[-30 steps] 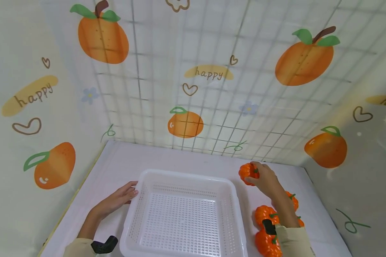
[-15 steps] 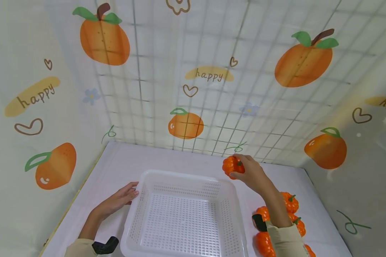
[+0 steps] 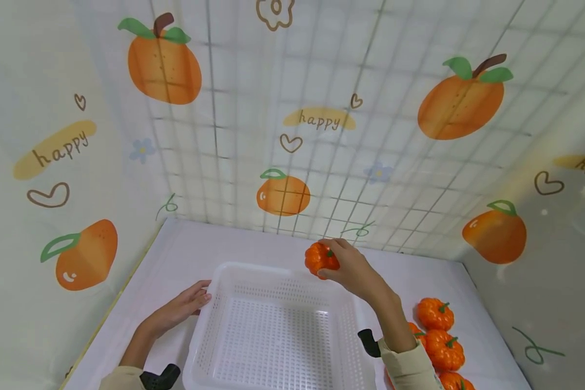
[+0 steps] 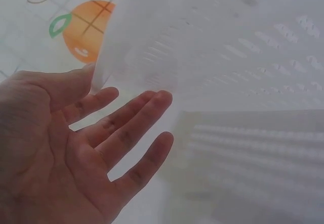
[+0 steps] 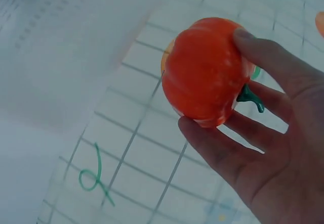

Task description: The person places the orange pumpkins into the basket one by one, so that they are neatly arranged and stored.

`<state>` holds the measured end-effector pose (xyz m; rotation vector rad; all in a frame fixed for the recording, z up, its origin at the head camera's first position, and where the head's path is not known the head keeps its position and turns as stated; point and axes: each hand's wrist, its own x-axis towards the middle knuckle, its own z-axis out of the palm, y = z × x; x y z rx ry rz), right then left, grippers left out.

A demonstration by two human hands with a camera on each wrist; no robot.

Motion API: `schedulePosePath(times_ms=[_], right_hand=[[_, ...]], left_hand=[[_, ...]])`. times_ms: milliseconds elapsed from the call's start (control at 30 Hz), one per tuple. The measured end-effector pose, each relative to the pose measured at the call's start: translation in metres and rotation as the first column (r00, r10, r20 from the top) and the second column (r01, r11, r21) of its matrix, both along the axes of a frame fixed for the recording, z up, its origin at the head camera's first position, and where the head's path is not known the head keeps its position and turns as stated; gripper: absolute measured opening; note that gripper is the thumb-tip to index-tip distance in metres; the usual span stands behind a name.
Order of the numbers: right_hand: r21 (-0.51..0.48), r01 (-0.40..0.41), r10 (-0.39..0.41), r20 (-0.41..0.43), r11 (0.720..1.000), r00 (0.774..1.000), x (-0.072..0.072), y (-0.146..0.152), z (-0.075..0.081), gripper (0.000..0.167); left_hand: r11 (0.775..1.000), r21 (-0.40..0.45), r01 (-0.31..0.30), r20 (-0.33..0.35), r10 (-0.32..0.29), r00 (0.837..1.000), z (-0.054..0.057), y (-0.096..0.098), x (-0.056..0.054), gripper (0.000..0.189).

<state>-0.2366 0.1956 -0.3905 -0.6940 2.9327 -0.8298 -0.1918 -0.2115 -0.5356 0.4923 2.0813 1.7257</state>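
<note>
A pale wall covering (image 3: 244,135) printed with oranges, hearts and the word "happy" filled the upper part of the head view, and below it spread a white table (image 3: 192,238). The white basket (image 3: 268,268) took up the lower middle of the frame. Just right of centre, at its far rim, I had the orange pumpkin (image 3: 317,260) pinched between the thumb and fingers of my right hand (image 3: 356,273), its green stem toward my palm. My left hand (image 3: 177,310), lower left, had its fingers loosely spread, the thumb touching the basket's rim (the left wrist view showed this best). At lower right lay more pumpkins (image 3: 444,349), some partly hidden by my right sleeve (image 3: 409,368) and arm.
</note>
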Motion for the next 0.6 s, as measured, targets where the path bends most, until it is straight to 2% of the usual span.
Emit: schedulePosePath(times_ms=[200, 433, 600], right_hand=[[0.01, -0.082, 0.082, -0.011, 0.997, 0.997, 0.01, -0.033, -0.009, 0.063], [0.057, -0.204, 0.204, 0.015, 0.977, 0.979, 0.019, -0.072, -0.019, 0.062], [0.092, -0.252, 0.247, 0.055, 0.963, 0.967, 0.023, -0.095, -0.03, 0.059]], left_hand=[[1.0, 0.006, -0.002, 0.01, 0.002, 1.0, -0.001, 0.0, 0.0, 0.05], [1.0, -0.014, -0.018, -0.004, 0.018, 1.0, 0.001, 0.001, 0.0, 0.05], [0.999, -0.024, -0.022, 0.004, 0.022, 1.0, 0.001, 0.001, -0.001, 0.052]])
